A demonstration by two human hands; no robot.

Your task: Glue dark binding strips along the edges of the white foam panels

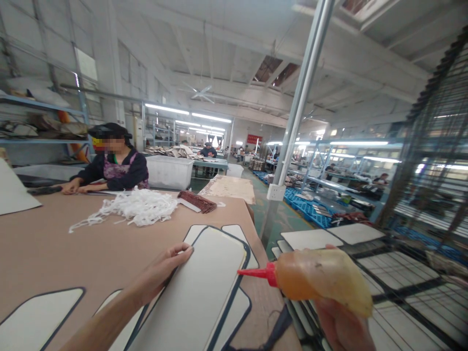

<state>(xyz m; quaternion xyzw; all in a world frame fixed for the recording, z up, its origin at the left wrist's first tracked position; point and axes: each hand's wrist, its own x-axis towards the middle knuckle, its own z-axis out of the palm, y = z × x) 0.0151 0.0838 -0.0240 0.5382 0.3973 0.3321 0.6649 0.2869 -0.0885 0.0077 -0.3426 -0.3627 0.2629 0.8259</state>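
My left hand point(166, 268) is closed on the left edge of a white panel point(204, 282) with rounded corners and a dark border, thumb lying on its face. My right hand point(340, 317) is wrapped round a squeeze bottle point(310, 275) of amber liquid, held on its side. Its red nozzle point(258, 273) points left, with the tip at the panel's right edge. A thin yellowish line shows near the panel's upper right corner. Beneath the held panel lie similar panels point(239, 304), partly hidden by it.
More bordered panels point(44, 312) lie on the brown table point(120, 253). White strips point(141, 207) and a brown bundle point(197, 201) sit farther back. A co-worker point(120, 163) works at the far left. Stacked panels point(314, 239) stand at right, near a metal post point(292, 122) and wire rack point(438, 136).
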